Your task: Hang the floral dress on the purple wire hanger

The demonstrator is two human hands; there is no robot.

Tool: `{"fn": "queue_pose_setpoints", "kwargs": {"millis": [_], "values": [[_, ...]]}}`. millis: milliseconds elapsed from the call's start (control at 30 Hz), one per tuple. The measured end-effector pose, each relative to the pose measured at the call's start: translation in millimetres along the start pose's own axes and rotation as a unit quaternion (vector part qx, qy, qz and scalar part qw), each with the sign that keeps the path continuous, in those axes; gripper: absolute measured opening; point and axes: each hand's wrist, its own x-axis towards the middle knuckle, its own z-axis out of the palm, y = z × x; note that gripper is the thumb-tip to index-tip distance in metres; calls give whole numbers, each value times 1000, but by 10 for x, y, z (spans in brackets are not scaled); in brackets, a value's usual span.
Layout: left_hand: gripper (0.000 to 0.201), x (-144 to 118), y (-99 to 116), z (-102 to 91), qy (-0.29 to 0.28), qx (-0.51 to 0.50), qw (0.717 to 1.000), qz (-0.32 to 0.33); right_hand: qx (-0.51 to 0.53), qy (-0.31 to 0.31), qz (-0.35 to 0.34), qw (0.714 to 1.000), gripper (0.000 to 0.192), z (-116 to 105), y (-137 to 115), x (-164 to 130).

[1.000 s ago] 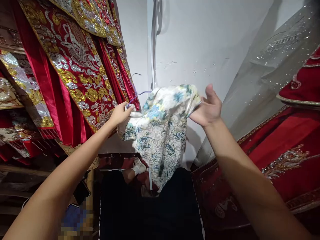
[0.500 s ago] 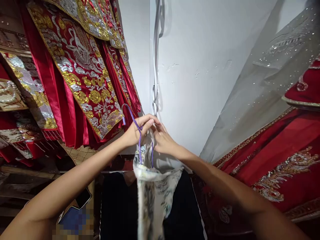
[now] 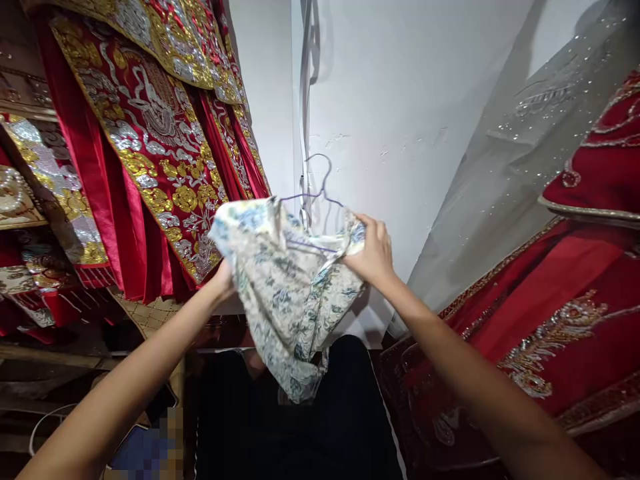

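Note:
A cream garment with a blue and green floral pattern (image 3: 285, 287) hangs between my two hands at chest height. A thin purple wire hanger (image 3: 320, 193) sticks up out of its top, hook pointing at the white wall. My right hand (image 3: 373, 250) grips the garment's right upper edge together with the hanger's wire. My left hand (image 3: 223, 283) is under the cloth's left side, mostly hidden by it, holding it up.
Red robes with gold and silver embroidery (image 3: 150, 140) hang close on the left. More red embroidered cloth (image 3: 565, 293) and a grey sequinned fabric (image 3: 530, 147) fill the right. A white wall (image 3: 390, 100) with a dangling ribbon (image 3: 305, 100) is ahead. Dark trousers (image 3: 300, 427) are below.
My hands, bunched together on the hanger half a second ago, have moved apart and up. The garment is now spread wider, with the hanger inside its top.

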Motion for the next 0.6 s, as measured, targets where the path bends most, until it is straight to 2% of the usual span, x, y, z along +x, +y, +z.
{"fn": "queue_pose_setpoints", "kwargs": {"millis": [67, 133, 267, 333, 433, 500, 600], "values": [[86, -156, -256, -16, -50, -80, 993, -65, -13, 9, 30, 999, 84, -40, 127, 113], [81, -295, -482, 50, -64, -109, 987, -97, -18, -1, 29, 999, 84, -59, 165, 205], [51, -477, -766, 292, -9, -52, 998, -45, -22, -19, -1, 1000, 86, -91, 84, 264], [46, -541, -842, 409, 19, -79, 996, -40, -18, -25, -5, 1000, 88, -119, 59, 241], [45, -612, -904, 560, 60, -135, 986, -72, -11, -35, -4, 999, 85, -155, 69, 220], [46, -633, -910, 646, 79, -152, 981, -88, -12, -37, 2, 999, 82, -159, 69, 244], [49, -642, -877, 742, 93, -158, 980, -76, -6, -46, -16, 999, 84, -161, 17, 310]]}}
